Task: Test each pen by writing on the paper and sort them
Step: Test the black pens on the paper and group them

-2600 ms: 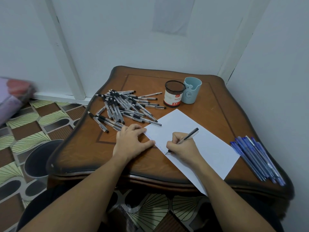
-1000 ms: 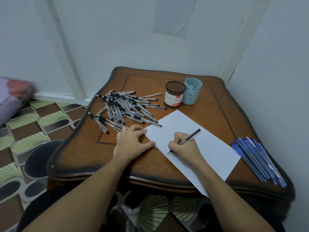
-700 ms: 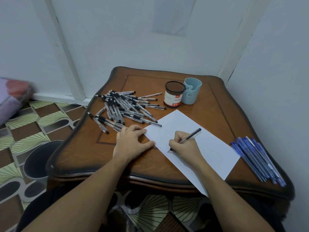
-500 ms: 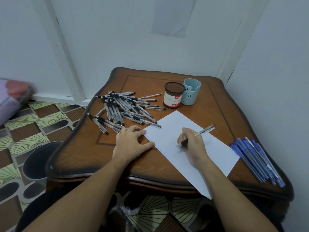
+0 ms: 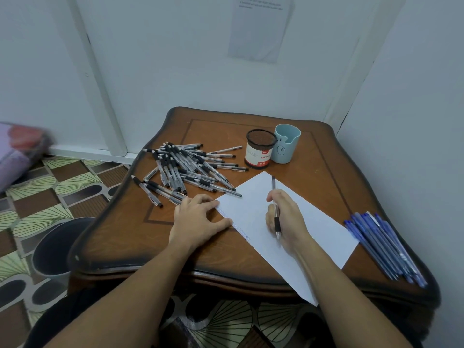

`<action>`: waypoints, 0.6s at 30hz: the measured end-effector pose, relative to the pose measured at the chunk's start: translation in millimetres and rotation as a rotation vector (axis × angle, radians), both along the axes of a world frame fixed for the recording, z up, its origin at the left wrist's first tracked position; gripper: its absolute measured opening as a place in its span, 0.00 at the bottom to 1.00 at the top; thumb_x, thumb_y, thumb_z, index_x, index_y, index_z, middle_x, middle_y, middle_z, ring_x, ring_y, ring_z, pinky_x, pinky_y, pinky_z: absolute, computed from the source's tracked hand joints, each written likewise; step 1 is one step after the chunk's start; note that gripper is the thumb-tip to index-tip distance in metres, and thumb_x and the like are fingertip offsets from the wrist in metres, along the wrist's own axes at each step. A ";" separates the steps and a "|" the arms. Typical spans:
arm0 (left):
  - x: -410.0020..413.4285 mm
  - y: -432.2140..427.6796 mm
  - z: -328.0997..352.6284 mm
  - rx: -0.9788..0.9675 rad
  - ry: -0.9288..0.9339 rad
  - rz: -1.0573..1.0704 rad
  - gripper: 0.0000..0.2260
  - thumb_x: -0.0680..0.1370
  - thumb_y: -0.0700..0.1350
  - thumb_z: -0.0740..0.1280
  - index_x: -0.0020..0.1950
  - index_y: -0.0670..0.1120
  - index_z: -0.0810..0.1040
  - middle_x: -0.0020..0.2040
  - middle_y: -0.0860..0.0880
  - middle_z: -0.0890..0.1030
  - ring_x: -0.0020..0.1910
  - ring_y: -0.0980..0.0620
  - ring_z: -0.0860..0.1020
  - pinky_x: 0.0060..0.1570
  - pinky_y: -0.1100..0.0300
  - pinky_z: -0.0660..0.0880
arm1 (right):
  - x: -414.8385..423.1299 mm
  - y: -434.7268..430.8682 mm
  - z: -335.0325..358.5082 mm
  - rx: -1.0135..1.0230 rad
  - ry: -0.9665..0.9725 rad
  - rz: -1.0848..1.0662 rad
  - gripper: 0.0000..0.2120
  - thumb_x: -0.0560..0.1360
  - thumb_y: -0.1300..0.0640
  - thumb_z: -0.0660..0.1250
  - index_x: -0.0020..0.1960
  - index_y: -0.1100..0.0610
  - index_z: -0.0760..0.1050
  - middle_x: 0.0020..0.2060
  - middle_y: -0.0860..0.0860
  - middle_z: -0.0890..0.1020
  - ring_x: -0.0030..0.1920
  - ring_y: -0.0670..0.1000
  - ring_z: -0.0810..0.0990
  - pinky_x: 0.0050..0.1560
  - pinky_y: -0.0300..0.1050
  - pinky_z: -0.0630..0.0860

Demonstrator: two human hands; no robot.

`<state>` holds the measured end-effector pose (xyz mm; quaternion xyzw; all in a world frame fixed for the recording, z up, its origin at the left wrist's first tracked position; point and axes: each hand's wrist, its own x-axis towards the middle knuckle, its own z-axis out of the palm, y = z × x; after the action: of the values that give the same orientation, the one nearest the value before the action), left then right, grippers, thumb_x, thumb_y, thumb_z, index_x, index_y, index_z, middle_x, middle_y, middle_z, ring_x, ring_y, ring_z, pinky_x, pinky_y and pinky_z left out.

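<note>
1. Fingers (image 5: 272, 197) of right hand (image 5: 288, 217) curled round pen (image 5: 277, 223), held over paper (image 5: 319, 222), tip toward the person.
2. Left hand (image 5: 198, 221) flat, fingers spread, pressing paper's corner on counter (image 5: 313, 172).
3. Black pens (image 5: 185, 169) heaped left; blue pens (image 5: 384, 244) right.

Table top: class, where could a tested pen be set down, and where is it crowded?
Free: tabletop right of the blue cup, beyond the paper; the near-left corner beside the left hand. Crowded: black pen pile at far left, blue pens at near right.

A home room — carved wooden table (image 5: 326, 172), patterned floor (image 5: 37, 197).
</note>
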<state>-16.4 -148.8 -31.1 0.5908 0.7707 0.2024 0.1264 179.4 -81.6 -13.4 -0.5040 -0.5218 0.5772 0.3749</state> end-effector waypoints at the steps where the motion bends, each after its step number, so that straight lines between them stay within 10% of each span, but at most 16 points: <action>1: -0.1 0.2 -0.1 -0.003 0.002 -0.001 0.30 0.71 0.70 0.63 0.69 0.57 0.72 0.68 0.57 0.68 0.69 0.49 0.60 0.68 0.49 0.56 | 0.9 0.8 0.8 -0.016 0.017 0.017 0.14 0.82 0.52 0.56 0.52 0.61 0.74 0.26 0.57 0.70 0.24 0.50 0.67 0.28 0.44 0.63; 7: -1.3 0.6 -1.9 0.012 0.013 -0.003 0.30 0.71 0.70 0.63 0.69 0.57 0.72 0.68 0.58 0.69 0.66 0.52 0.62 0.66 0.51 0.58 | 13.6 35.4 15.6 -0.322 0.043 0.046 0.11 0.82 0.60 0.58 0.59 0.59 0.78 0.32 0.52 0.71 0.30 0.47 0.70 0.33 0.42 0.67; 12: -2.2 1.5 -2.3 0.007 0.011 -0.005 0.31 0.71 0.71 0.63 0.69 0.58 0.72 0.68 0.59 0.68 0.66 0.53 0.62 0.66 0.52 0.58 | 37.1 92.3 17.0 0.152 -0.679 -0.038 0.14 0.76 0.65 0.68 0.62 0.65 0.77 0.51 0.59 0.80 0.46 0.53 0.77 0.48 0.52 0.76; 18: -2.8 1.3 -4.0 0.025 0.016 -0.002 0.30 0.70 0.72 0.63 0.68 0.59 0.72 0.67 0.60 0.69 0.65 0.53 0.63 0.65 0.52 0.59 | 34.6 128.6 6.2 0.278 -0.788 -0.143 0.08 0.76 0.61 0.70 0.55 0.57 0.77 0.52 0.55 0.80 0.49 0.54 0.77 0.47 0.46 0.72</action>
<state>-19.2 -147.5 -35.1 0.5948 0.7685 0.2072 0.1129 214.0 47.0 -7.2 -0.6656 -0.6620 0.2371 0.2502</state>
